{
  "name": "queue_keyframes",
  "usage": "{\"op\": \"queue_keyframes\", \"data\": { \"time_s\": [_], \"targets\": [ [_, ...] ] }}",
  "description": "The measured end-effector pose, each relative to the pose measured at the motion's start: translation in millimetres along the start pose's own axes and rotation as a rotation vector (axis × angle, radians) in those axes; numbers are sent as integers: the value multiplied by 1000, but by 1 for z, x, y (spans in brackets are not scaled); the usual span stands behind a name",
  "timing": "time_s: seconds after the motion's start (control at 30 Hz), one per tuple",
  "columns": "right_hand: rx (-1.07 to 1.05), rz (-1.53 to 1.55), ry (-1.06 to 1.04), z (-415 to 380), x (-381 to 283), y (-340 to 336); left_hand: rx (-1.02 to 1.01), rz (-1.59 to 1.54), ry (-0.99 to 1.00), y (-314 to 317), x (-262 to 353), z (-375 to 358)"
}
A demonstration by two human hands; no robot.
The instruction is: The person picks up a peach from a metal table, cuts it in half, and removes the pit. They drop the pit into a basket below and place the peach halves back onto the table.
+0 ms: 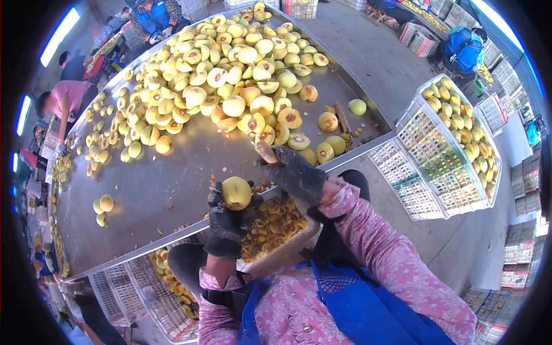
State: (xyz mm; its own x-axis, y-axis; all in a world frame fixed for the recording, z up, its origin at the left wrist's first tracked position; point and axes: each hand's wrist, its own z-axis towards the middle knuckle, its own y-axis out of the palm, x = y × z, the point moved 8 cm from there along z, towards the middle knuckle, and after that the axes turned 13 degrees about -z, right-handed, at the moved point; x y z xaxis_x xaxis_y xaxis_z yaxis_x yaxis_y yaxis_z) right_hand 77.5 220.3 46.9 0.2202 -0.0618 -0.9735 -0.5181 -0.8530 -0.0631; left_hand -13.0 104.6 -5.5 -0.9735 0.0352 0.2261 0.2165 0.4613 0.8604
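My left hand [225, 221], in a dark glove, is closed around a whole-looking yellow peach [236, 193] over the table's near edge. To its right, my right hand [296, 175], also gloved, grips a short knife [265, 152] with a brownish handle. The knife points up and left toward the fruit, apart from the peach in my left hand; its tip is hard to make out. Beyond both hands spreads a heap of peaches [230, 75], many cut in half with reddish pits showing. Below them, a bin [307, 234] of small orange-yellow pieces sits at my lap.
The metal table [172, 190] has a raised rim. A brown stick-like object [342, 118] lies near its right corner. White crates [437, 167] of peach halves stand at right, another crate [144, 293] below left. Other people [69, 98] work around; stacked crates [520, 247] line the right.
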Motion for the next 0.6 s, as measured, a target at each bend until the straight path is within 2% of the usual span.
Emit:
{"op": "queue_keyframes", "data": {
  "time_s": [0.03,0.07,0.1,0.17,0.2,0.27,0.3,0.33,0.4,0.47,0.5,0.53,0.6],
  "targets": [
    [106,-422,-133,12,7,-19,274,17,159,-4,6,-5],
    [211,-844,-269,17,8,-28,276,16,161,-7,6,-6],
    [208,-845,-271,17,15,-35,249,65,189,-9,9,-7],
    [201,-1358,-450,12,8,-28,218,114,222,-13,17,-10],
    [200,-1360,-451,12,10,-28,148,189,173,-11,17,-10],
    [515,-1129,-537,-10,-19,-39,73,261,120,-4,12,-9],
    [517,-1134,-533,-15,-21,-30,69,292,122,1,11,-10],
    [379,-785,-512,-17,-17,-18,65,324,123,5,9,-9],
    [253,-438,-482,-21,-18,10,42,310,156,18,-2,1],
    [303,-680,-825,-40,-49,42,16,296,193,29,-3,0],
    [307,-684,-827,-40,-50,41,36,331,118,32,-7,-6],
    [247,-534,-705,-32,-42,37,58,363,47,32,-11,-11],
    [184,-377,-580,-26,-29,32,37,389,89,18,-10,-15]
  ]
}}
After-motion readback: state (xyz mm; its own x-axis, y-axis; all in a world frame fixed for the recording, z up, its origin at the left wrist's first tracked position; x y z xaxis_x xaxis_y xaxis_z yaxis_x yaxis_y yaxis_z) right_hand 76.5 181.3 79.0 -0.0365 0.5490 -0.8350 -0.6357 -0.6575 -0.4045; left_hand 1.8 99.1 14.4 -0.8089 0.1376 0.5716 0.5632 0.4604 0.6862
